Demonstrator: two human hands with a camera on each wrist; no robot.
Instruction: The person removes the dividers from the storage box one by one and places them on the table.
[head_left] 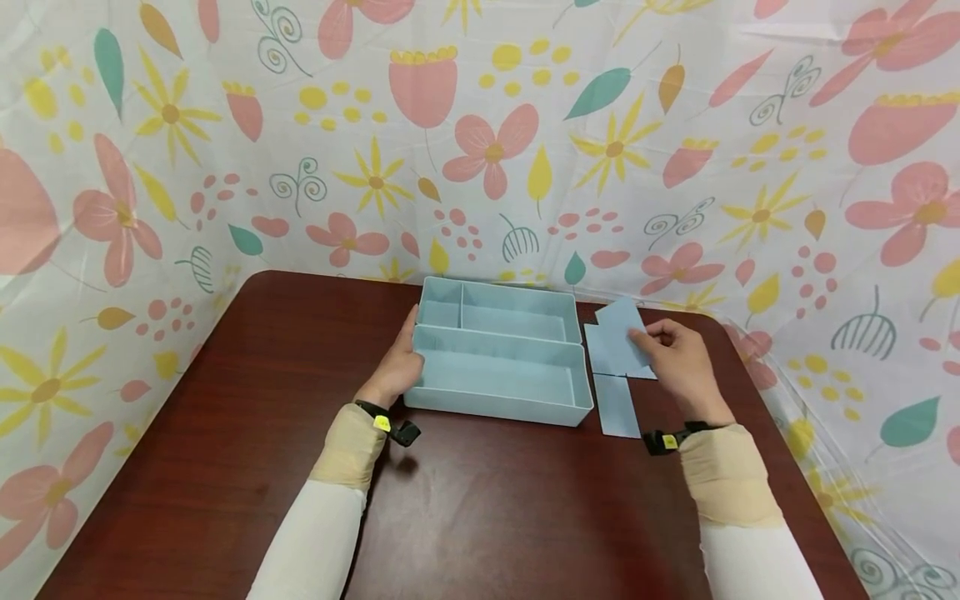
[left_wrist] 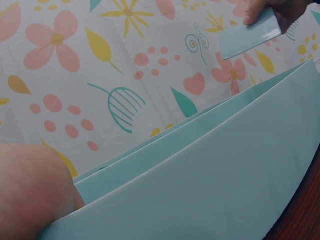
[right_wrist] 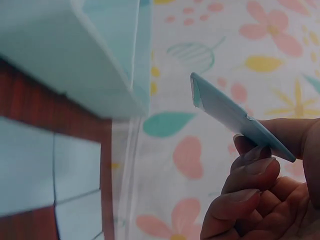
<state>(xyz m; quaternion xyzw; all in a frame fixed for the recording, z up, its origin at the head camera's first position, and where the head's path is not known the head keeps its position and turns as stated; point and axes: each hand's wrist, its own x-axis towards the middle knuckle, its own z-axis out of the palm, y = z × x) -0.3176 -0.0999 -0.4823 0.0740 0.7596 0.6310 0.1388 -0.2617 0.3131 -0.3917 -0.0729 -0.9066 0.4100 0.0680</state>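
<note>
Nearest us, our left hand (head_left: 396,367) rests flat on the organizer tray (head_left: 501,360), already partly divided. Just right of the tray, our right hand (head_left: 678,354) pinches one divider panel (head_left: 618,332); more panels (head_left: 618,405) lie waiting.

A pale blue organiser tray (head_left: 498,367) is sitting flat on the table, open side up, its interior split by fixed walls into compartments. A loose divider panel (head_left: 621,329), same pale blue, is being held tilted just beside the tray's right end.
</note>
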